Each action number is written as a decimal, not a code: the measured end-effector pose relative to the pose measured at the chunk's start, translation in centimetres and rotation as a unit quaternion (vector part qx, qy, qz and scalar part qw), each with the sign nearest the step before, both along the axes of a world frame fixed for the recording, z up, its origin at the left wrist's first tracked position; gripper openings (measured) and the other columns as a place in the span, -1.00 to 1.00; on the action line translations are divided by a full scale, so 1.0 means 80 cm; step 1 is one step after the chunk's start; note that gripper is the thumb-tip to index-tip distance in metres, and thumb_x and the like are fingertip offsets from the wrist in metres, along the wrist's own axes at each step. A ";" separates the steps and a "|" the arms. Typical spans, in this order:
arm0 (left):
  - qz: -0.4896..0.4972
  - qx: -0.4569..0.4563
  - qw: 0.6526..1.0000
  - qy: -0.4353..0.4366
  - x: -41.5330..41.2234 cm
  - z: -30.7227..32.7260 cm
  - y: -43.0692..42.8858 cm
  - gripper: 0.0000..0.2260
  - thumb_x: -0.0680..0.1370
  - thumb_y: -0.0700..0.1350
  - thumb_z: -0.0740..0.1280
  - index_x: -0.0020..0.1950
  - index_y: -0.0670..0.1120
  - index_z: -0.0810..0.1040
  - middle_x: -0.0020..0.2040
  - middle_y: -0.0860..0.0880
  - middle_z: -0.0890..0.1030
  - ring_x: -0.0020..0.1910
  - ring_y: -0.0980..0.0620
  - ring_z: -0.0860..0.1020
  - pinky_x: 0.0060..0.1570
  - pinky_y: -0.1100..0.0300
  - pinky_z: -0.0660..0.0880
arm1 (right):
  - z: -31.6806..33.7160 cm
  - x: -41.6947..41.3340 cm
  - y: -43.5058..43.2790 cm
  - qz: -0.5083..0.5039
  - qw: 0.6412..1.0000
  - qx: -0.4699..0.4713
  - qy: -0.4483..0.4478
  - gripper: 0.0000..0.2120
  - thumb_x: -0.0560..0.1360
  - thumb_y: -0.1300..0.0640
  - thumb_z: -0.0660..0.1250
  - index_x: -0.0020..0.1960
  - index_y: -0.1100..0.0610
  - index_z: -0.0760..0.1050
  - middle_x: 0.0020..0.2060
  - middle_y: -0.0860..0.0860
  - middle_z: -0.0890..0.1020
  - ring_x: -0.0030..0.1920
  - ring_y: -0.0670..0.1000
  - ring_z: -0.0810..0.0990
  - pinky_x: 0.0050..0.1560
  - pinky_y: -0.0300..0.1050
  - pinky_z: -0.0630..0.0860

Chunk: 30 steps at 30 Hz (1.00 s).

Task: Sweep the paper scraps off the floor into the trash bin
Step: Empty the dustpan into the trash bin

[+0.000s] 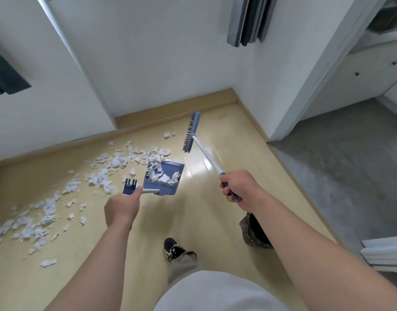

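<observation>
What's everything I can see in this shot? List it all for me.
paper scraps: many, white, strewn over the floor's left side
dustpan: one, blue, holding scraps, mid-floor
broom: one, blue head, white pole, head right of the scraps
trash bin: one, dark bag liner, under the right forearm
floor: pale yellow wood
carpet: grey, right
shoe: one, dark with white, bottom centre
left hand: grips the dustpan handle
right hand: grips the broom pole
</observation>
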<state>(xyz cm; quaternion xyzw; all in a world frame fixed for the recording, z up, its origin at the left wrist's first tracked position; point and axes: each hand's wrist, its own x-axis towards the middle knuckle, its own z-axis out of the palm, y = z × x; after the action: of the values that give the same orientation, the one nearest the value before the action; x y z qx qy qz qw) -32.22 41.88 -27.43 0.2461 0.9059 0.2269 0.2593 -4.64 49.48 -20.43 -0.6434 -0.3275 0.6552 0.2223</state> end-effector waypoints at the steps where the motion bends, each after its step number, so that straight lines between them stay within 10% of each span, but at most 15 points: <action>1: 0.000 0.006 1.000 0.012 0.012 0.009 -0.010 -0.47 0.56 0.18 0.35 -0.41 -0.20 0.46 -0.39 -0.12 0.50 -0.35 -0.15 0.48 -0.35 0.13 0.38 | 0.004 0.014 -0.013 -0.009 1.000 0.004 0.011 -0.90 0.54 0.32 0.22 -0.10 0.19 0.48 -0.36 0.04 0.42 -0.54 -0.09 0.31 -0.56 -0.27 0.19; 9: -0.051 0.041 0.996 0.060 0.077 0.069 -0.085 -0.50 0.54 0.19 0.35 -0.35 -0.22 0.54 -0.39 -0.11 0.53 -0.37 -0.14 0.51 -0.37 0.12 0.40 | 0.038 0.101 -0.115 -0.106 0.986 -0.026 0.126 -0.90 0.54 0.28 0.24 -0.15 0.15 0.45 -0.37 0.01 0.44 -0.57 -0.13 0.31 -0.60 -0.30 0.18; 16: -0.157 0.040 0.983 0.088 0.100 0.102 -0.124 -0.51 0.55 0.16 0.35 -0.37 -0.21 0.53 -0.40 -0.14 0.53 -0.38 -0.14 0.50 -0.39 0.13 0.38 | 0.051 0.171 -0.197 -0.230 0.890 -0.149 0.364 -0.83 0.53 0.26 0.12 0.11 0.21 0.35 -0.43 -0.07 0.34 -0.64 -0.18 0.32 -0.70 -0.34 0.25; 30: -0.336 0.008 0.939 0.071 0.142 0.103 -0.170 -0.49 0.55 0.17 0.32 -0.42 -0.18 0.46 -0.46 -0.12 0.53 -0.44 -0.13 0.50 -0.43 0.17 0.34 | 0.040 0.191 -0.381 -0.289 0.920 -0.040 0.260 -0.78 0.61 0.16 0.27 0.22 0.16 0.36 -0.40 -0.04 0.36 -0.61 -0.17 0.28 -0.68 -0.31 0.27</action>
<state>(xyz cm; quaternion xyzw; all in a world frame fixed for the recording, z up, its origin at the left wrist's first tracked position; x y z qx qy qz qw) -20.84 28.24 -19.19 0.5532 0.7849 0.1161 0.2538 10.68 19.04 -17.25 -0.5251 -0.0312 0.7195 0.4535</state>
